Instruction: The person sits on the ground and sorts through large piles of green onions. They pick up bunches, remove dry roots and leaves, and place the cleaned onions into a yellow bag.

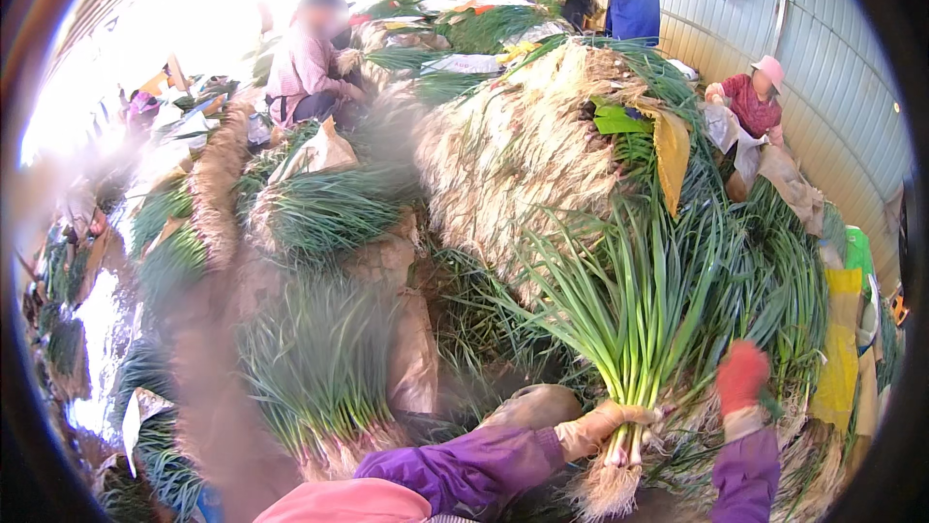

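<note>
My left hand (604, 421), in a pale glove, grips a bunch of long-leaved allium plants (630, 338) around the lower stems. The leaves fan upward and away from me; whitish, slightly reddish stem bases and a beard of pale roots (608, 490) hang below the fist. To the right of the bunch, my right hand (742, 381) wears a red glove and is held above the plants lying there. Its fingers are blurred, so I cannot tell whether they hold anything. A dark green bit shows beside its wrist.
A tall heap of the plants, roots outward (508, 153), rises ahead. At left stands a sorted row (319, 363); more plants (769, 298) lie at right, beside a yellow sheet (835, 349). One person (308, 66) sits at far left, another (755, 102) by the metal wall (791, 37).
</note>
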Demonstrator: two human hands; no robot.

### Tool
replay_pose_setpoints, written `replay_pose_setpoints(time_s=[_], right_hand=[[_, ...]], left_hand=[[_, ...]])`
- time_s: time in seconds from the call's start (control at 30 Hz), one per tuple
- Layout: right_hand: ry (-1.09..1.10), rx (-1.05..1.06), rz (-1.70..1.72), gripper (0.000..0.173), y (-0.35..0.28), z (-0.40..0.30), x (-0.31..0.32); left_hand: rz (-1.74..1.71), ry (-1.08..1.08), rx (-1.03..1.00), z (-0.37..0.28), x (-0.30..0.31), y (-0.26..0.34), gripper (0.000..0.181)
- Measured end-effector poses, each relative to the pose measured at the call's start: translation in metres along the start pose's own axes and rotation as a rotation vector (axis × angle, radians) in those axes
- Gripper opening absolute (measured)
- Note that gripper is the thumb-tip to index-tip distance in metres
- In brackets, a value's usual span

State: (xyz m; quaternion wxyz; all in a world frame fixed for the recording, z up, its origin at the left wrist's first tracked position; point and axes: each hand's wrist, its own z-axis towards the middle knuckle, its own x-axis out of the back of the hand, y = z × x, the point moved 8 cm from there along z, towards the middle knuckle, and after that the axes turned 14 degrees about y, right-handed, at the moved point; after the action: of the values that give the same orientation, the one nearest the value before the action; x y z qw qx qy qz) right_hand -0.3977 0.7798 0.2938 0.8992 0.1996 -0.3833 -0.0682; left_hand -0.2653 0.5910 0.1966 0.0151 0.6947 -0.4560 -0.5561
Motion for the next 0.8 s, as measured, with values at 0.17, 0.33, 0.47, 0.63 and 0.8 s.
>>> replay_pose_setpoints(time_s=[0.17,0.33,0.47,0.63,0.8], right_hand=[[0.1,-0.405,0.654,0.009,0.056,0.005,0.06],[-1.066,0.044,1.269,0.03,-0.071,-0.101,0.159],[-0.574,-0.588,1.288,0.05,-0.04,-0.115,0.081],[-0.208,-0.548,1.267,0.032,-0.069,-0.084,0.091],[-0.436,-0.937,1.453,0.034,-0.056,-0.119,0.07]], left_hand=[[-0.472,-0.103,0.082,-0.01,0.006,0.003,0.032],[-0.29,-0.022,-0.061,0.002,0.008,0.009,0.029],[-0.142,0.119,-0.056,-0.012,0.009,0.009,0.027],[0.063,0.13,-0.011,-0.008,-0.003,-0.008,0.026],[0.026,0.072,0.035,-0.004,0.009,-0.018,0.025]])
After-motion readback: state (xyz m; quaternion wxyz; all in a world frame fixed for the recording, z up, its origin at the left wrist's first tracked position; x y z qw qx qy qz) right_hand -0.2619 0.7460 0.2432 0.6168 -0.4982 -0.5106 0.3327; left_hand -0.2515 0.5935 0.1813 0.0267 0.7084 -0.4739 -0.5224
